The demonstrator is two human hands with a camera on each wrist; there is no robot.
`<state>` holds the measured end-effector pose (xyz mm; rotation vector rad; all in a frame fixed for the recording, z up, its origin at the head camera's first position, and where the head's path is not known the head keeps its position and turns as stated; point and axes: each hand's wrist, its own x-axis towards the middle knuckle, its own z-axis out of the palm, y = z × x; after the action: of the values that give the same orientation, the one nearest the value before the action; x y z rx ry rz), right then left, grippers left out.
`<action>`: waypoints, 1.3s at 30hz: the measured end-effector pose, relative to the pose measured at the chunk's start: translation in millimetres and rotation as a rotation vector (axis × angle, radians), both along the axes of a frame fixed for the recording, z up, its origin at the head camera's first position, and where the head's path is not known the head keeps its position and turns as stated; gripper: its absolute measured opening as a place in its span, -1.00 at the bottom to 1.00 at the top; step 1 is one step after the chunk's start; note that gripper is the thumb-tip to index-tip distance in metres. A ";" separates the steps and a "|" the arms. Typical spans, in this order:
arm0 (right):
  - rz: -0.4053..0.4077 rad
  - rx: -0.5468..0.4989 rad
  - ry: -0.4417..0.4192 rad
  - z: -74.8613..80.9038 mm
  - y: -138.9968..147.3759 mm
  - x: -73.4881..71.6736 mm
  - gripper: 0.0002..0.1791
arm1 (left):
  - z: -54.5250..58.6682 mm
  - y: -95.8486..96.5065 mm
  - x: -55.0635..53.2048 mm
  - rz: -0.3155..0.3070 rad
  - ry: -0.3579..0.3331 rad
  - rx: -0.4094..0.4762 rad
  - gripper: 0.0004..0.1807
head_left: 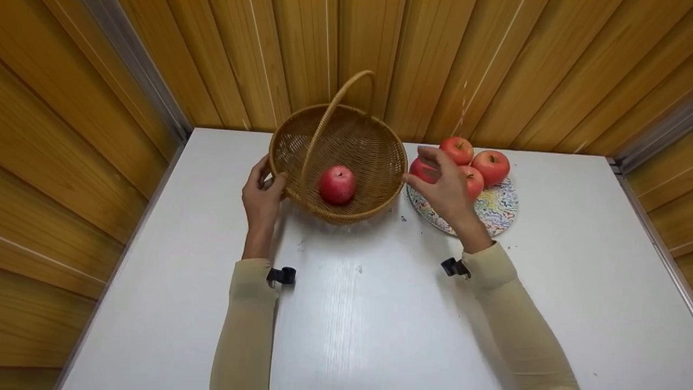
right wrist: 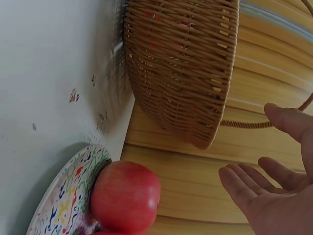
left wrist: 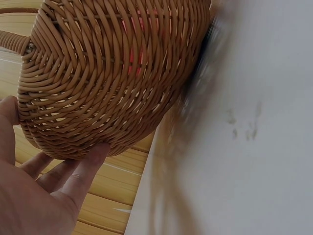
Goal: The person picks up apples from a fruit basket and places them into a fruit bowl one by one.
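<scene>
A brown wicker basket (head_left: 381,157) with an arched handle (head_left: 325,119) stands towards the back of the white table. One red apple (head_left: 337,185) lies inside it; in both wrist views its red shows through the weave. My left hand (head_left: 262,197) holds the basket's left side, thumb at the rim and fingers against the outer wall (left wrist: 98,83). Near the right rim, my right hand (head_left: 448,192) is spread with nothing in it. Below and beside that hand, several apples (head_left: 491,168) sit on a round colourful patterned plate (head_left: 501,211); the hand partly covers one apple (head_left: 419,170).
Wood-plank panels (head_left: 363,43) rise right behind the basket and plate. Similar panels (head_left: 48,179) flank the left side. The white table (head_left: 346,314) stretches forward between both forearms, with small dark marks near the basket.
</scene>
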<state>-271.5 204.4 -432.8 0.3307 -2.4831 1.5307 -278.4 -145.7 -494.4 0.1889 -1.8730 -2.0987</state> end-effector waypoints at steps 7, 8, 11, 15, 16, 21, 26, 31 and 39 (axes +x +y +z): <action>0.144 0.132 0.028 -0.5 -29.2 -2.4 -0.28 | 0.2 -0.3 0.9 0.003 0.001 -0.006 -0.40; 0.153 0.158 0.025 -1.3 -32.4 -1.9 -0.27 | 0.6 0.1 0.8 0.004 0.002 -0.006 -0.40; 0.165 0.274 0.045 -4.7 -41.5 -2.1 -0.26 | 1.5 0.7 0.2 0.004 0.008 0.001 -0.41; 0.211 0.341 0.053 -8.9 -53.3 -5.5 -0.24 | 1.6 1.1 0.1 0.001 0.015 0.009 -0.41; 0.225 0.356 0.047 -9.4 -56.4 -6.4 -0.23 | 1.6 1.1 0.2 0.001 0.015 0.009 -0.41; 0.291 0.436 -0.010 -7.6 -71.6 -10.6 -0.20 | 1.0 0.9 0.4 -0.002 0.014 0.014 -0.40; 0.331 0.477 -0.052 -7.6 -82.8 -19.2 -0.18 | 0.4 -0.2 -0.2 0.003 0.005 0.006 -0.40; 0.365 0.509 -0.077 -10.9 -90.9 -29.8 -0.18 | 0.0 -0.9 1.4 0.007 -0.003 -0.014 -0.39; 0.400 0.574 -0.163 -13.0 -98.0 -40.9 -0.14 | 2.1 1.9 1.5 0.004 -0.002 -0.021 -0.38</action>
<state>-312.4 106.4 -445.8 0.8662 -3.0976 0.9374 -276.9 -143.8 -492.3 0.1900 -1.8940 -2.0760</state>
